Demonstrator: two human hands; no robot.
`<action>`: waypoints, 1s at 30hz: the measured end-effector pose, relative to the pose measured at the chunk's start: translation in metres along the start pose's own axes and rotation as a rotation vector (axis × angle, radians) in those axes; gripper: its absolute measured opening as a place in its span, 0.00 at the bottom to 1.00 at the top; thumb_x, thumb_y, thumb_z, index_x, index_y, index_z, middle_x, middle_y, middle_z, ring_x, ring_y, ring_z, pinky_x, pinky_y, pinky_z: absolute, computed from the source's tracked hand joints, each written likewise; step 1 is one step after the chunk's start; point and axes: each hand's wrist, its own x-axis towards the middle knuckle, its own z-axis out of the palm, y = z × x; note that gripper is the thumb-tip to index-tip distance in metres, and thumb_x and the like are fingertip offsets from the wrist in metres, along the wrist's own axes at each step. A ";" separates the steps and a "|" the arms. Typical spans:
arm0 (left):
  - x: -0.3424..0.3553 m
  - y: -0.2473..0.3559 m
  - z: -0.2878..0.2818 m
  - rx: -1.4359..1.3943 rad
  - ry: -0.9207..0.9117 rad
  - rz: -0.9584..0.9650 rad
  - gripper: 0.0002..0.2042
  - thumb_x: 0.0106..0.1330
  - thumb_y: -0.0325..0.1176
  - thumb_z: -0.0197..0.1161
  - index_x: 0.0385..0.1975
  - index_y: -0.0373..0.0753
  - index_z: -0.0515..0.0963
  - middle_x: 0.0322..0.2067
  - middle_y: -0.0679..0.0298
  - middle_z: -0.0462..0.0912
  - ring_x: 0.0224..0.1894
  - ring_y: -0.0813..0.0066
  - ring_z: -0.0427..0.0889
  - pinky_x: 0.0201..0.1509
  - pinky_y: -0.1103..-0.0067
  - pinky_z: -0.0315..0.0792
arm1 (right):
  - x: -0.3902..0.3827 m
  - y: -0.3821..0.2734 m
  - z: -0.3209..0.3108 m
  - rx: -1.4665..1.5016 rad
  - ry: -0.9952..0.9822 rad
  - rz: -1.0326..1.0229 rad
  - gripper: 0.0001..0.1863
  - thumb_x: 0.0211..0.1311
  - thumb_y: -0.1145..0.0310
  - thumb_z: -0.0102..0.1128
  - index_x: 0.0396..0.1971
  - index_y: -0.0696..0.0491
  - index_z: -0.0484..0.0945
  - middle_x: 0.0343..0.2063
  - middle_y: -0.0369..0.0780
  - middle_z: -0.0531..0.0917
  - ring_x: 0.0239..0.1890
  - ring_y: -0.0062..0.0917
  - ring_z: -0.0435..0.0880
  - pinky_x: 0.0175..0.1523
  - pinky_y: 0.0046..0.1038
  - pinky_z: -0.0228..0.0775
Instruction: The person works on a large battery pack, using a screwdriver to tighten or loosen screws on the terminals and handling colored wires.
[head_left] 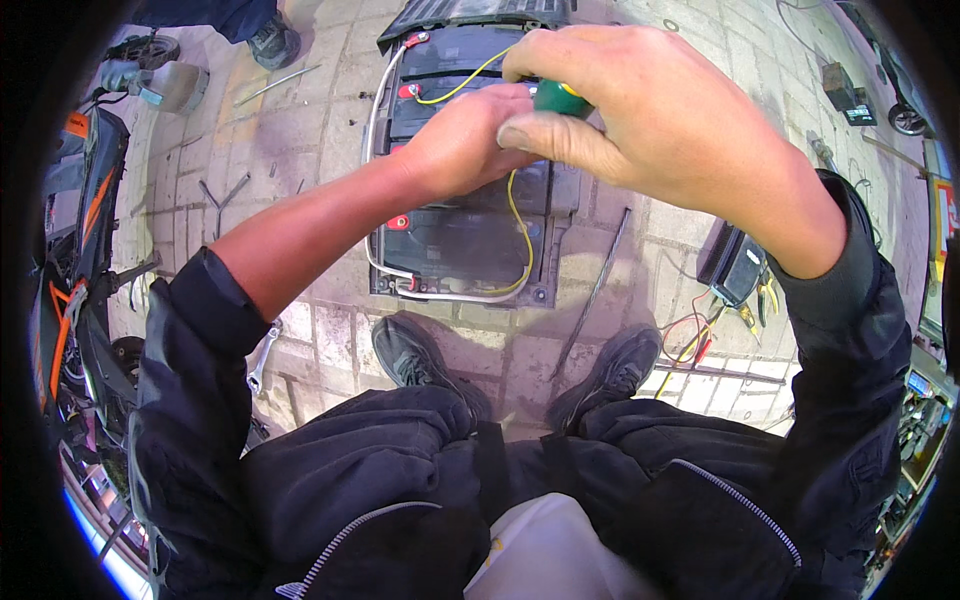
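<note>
A row of black batteries [465,245] lies on the paving in front of me, with red terminal covers [398,222] along its left side. Over it, my right hand [650,110] is closed round the green handle of a screwdriver [560,98]; its shaft is hidden. My left hand [465,145] is right beside it, low over the batteries, with curled fingers mostly out of sight; what they grip does not show. A thin yellow wire [525,230] runs across the batteries and passes under my hands. Along the left and near edges bends a white cable [372,130].
A long metal rod [597,290] lies right of the batteries. Further right are a black case [735,265], pliers [767,300] and red and yellow leads [690,345]. At left stand a wrench [263,358], a Y-shaped tool [222,200] and an orange-black vehicle [85,230]. Another person's shoe [273,45] shows far left.
</note>
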 end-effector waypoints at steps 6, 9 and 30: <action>-0.001 -0.002 -0.005 0.068 -0.091 0.016 0.09 0.64 0.33 0.64 0.37 0.36 0.76 0.38 0.53 0.80 0.45 0.50 0.78 0.49 0.61 0.73 | 0.003 -0.002 -0.002 -0.032 0.045 -0.126 0.13 0.56 0.73 0.60 0.43 0.55 0.78 0.36 0.45 0.81 0.39 0.44 0.81 0.42 0.39 0.74; 0.000 -0.009 0.001 0.075 -0.006 -0.003 0.10 0.65 0.33 0.63 0.40 0.37 0.75 0.37 0.52 0.80 0.44 0.48 0.78 0.48 0.60 0.73 | 0.003 0.001 0.002 -0.022 0.035 -0.043 0.13 0.55 0.73 0.61 0.42 0.55 0.78 0.35 0.45 0.81 0.39 0.44 0.81 0.42 0.39 0.74; 0.001 0.001 0.023 0.359 -0.174 -0.409 0.10 0.58 0.38 0.66 0.32 0.38 0.79 0.36 0.53 0.82 0.43 0.52 0.82 0.46 0.61 0.76 | -0.010 0.012 0.001 0.164 0.043 -0.075 0.18 0.44 0.82 0.56 0.40 0.56 0.75 0.35 0.44 0.76 0.37 0.41 0.78 0.42 0.35 0.72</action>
